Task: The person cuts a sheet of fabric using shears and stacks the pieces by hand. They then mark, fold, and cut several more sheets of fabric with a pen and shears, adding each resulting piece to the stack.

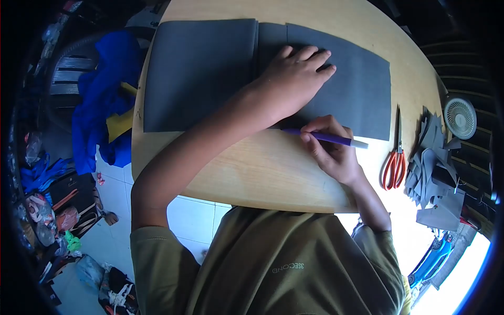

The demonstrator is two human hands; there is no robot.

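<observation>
Dark grey fabric sheets (205, 73) lie flat over the table, one overlapping the other near the middle. My left hand (302, 76) rests palm down on the sheet to the right, its fingers spread and pointing away from me. My left forearm crosses over the near edge of the fabric. Close to that edge, my right hand (333, 149) pinches a purple pen (333, 138) with a white end. The pen slants leftward, its tip right at the fabric's near edge, just below my left wrist.
Red-handled scissors (395, 165) lie on the pale wooden table (252, 170) to the right. Beyond them is a pile of grey offcuts (431, 157), with a white fan (460, 117) nearby. Blue cloth (107, 94) hangs at the left. Bags and clutter (52, 220) cover the floor there.
</observation>
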